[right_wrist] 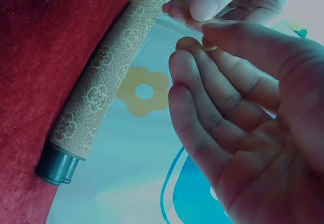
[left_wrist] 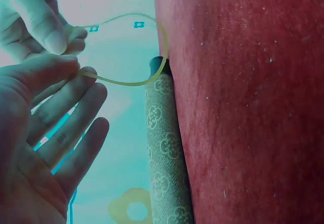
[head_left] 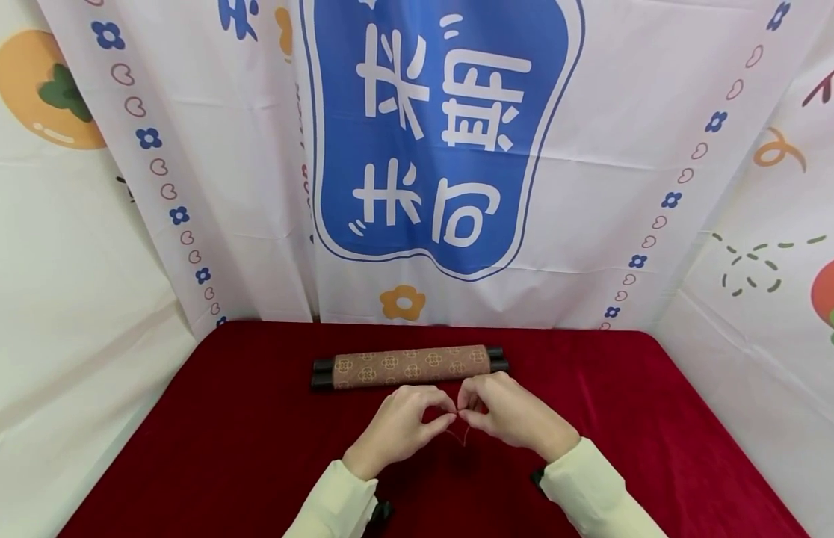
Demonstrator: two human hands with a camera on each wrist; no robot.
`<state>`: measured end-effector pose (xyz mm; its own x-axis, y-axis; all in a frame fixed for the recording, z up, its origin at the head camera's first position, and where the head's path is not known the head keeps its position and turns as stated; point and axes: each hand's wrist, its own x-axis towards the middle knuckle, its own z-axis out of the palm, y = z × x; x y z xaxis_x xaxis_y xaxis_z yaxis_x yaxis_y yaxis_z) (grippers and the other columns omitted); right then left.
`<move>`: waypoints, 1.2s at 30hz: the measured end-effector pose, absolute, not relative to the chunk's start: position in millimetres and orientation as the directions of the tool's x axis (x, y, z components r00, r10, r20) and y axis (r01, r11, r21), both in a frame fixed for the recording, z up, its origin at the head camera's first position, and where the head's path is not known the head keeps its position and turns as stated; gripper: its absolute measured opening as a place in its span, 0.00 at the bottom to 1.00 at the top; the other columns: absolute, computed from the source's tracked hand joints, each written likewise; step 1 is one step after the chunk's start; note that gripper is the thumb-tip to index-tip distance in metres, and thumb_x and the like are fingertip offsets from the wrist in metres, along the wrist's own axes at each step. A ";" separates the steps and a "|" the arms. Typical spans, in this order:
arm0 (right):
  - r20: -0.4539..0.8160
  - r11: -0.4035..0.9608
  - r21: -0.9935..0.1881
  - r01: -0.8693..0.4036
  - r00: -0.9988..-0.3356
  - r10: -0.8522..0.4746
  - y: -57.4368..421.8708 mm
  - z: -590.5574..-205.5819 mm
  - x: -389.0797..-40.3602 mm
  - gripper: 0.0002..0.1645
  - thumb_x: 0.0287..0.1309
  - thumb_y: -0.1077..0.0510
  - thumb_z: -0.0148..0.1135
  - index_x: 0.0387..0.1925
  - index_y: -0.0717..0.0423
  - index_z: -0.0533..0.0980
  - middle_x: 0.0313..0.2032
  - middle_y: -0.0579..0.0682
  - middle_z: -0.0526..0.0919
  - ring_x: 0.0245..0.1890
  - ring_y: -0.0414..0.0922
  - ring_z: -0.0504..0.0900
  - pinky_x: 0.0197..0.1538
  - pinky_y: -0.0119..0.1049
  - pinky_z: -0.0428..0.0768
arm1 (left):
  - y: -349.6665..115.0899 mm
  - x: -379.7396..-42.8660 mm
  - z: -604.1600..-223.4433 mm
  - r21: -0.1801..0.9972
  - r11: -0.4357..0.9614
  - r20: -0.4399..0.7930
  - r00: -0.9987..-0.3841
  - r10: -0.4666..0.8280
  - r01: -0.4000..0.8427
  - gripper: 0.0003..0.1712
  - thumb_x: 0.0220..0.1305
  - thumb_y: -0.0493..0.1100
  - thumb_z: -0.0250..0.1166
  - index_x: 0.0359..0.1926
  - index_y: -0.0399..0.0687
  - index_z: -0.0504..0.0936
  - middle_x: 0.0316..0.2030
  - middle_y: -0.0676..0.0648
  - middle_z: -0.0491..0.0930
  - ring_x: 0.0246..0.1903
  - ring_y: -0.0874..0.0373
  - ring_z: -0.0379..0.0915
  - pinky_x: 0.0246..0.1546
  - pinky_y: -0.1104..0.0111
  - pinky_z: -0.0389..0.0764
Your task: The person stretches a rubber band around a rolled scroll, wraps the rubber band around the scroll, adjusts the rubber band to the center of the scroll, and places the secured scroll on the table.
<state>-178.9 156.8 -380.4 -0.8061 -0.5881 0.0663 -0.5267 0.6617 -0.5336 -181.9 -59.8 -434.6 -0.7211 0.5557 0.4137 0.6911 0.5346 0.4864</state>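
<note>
A thin rubber band (left_wrist: 134,84) hangs in a loop between both hands, yellowish in the wrist views and a fine reddish line in the head view. My left hand (head_left: 400,426) pinches one end of it between thumb and index finger, the other fingers spread loosely. Opposite it, the right hand (head_left: 514,415) pinches the band too, its fingertips meeting the left ones. Just beyond the hands lies a rolled scroll (head_left: 412,368) with brown patterned cloth and black rod ends. The part of the band inside the fingertips is hidden.
Dark red velvet cloth (head_left: 222,448) covers the table. A white printed curtain (head_left: 592,187) with a blue panel hangs behind its far edge, and further white sheets stand at both sides. Dark straps show at both sleeve cuffs.
</note>
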 end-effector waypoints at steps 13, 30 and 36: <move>0.149 0.615 -0.585 -0.528 -0.816 -0.559 168.3 -394.1 -177.4 0.08 0.63 0.64 0.71 0.32 0.48 0.82 0.29 0.38 0.85 0.31 0.30 0.81 0.39 0.31 0.85 | -80.6 -180.3 -425.6 0.551 0.515 0.426 -0.752 0.503 0.656 0.03 0.68 0.38 0.71 0.38 0.52 0.88 0.35 0.57 0.88 0.38 0.68 0.84 0.43 0.61 0.87; 0.251 0.484 -0.738 -0.471 -0.857 -0.451 184.5 -396.1 -170.6 0.07 0.63 0.60 0.73 0.34 0.43 0.83 0.35 0.40 0.87 0.36 0.36 0.85 0.42 0.33 0.87 | -96.9 -180.2 -427.9 0.616 0.500 0.407 -0.789 0.459 0.609 0.04 0.69 0.38 0.69 0.38 0.54 0.87 0.35 0.59 0.86 0.39 0.68 0.83 0.45 0.59 0.87; 0.239 0.487 -0.736 -0.471 -0.853 -0.464 181.6 -396.9 -170.8 0.05 0.65 0.60 0.72 0.36 0.45 0.83 0.34 0.40 0.86 0.35 0.35 0.83 0.40 0.32 0.86 | -89.3 -180.7 -430.5 0.633 0.478 0.382 -0.783 0.491 0.609 0.02 0.70 0.39 0.69 0.39 0.51 0.87 0.36 0.57 0.87 0.39 0.67 0.83 0.46 0.59 0.87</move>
<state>-170.8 181.6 -396.9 -0.8531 -0.4637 0.2394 -0.4710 0.4868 -0.7356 -180.7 -89.3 -430.5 -0.7829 0.4912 0.3818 0.6087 0.4778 0.6334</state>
